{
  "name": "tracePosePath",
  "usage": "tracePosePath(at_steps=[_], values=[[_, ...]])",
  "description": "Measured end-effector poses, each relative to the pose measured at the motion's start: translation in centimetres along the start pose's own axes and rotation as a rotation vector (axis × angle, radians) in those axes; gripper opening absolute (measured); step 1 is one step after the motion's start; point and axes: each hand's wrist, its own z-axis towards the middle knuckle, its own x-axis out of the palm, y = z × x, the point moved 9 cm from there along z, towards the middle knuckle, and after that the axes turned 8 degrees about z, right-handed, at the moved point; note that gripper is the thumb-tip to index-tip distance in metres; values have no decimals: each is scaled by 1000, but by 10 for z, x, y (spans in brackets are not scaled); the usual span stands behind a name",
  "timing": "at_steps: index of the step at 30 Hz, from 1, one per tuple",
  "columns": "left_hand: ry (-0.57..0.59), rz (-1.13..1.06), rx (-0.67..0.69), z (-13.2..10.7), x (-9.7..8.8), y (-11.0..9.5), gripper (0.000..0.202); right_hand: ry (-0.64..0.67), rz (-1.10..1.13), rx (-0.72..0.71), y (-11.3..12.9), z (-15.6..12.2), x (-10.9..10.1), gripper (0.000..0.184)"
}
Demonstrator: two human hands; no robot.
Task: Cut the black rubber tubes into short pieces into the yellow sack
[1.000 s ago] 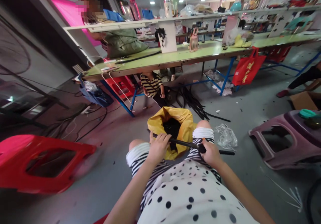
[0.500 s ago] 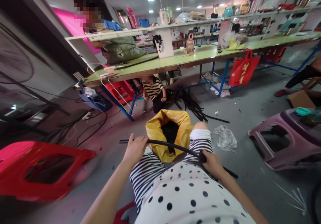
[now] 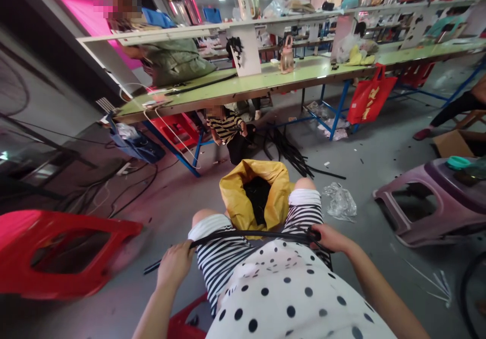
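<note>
Moved since the earlier frame: left hand [image 3: 174,265], farther out to the left and nearer the body; strip [image 3: 243,233], now lower, across the thighs rather than over the sack's near side.

Strip: one, black, long, slightly bowed, held between both hands; left end projects beyond the left hand.
Left hand: fingers curled closed round the strip.
Right hand [image 3: 329,238]: fingers bent closed on the strip; exact fingertip placement unclear.
Sack [image 3: 232,197]: yellow, open-mouthed, between the knees, dark contents inside.
Film [image 3: 339,201]: clear, crumpled, on the floor beside the right knee.
Pile [image 3: 290,152]: black strips, on the floor beyond the sack.
Co-worker [image 3: 226,126]: striped top, low down near the table [image 3: 212,92].
Stools: red [image 3: 18,263], left; purple [image 3: 451,189], right.
</note>
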Motion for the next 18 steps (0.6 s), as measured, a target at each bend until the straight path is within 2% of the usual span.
tracePosePath(at_steps=[6, 8, 10, 11, 14, 16, 18], values=[[48, -42, -45, -4, 19, -2, 51, 89, 406, -28, -9, -17, -6, 50], [43, -46, -80, -6, 20, 5, 51, 174, 483, 13, -15, -28, -4, 55], [17, -55, -116, -7, 18, 14, 52, 174, 532, 59, -21, -36, -7, 56], [3, -58, -123, -7, 16, 18, 53, 112, 564, 71, -23, -38, -13, 56], [-29, -49, -92, -4, 3, 21, 52, -184, 677, 67, -23, -37, -36, 58], [-17, -46, -78, -2, -12, 22, 47, -332, 746, 75, -19, -30, -44, 60], [10, -94, -63, -5, -36, 29, 41, -434, 804, 85, -13, -19, -44, 63]])
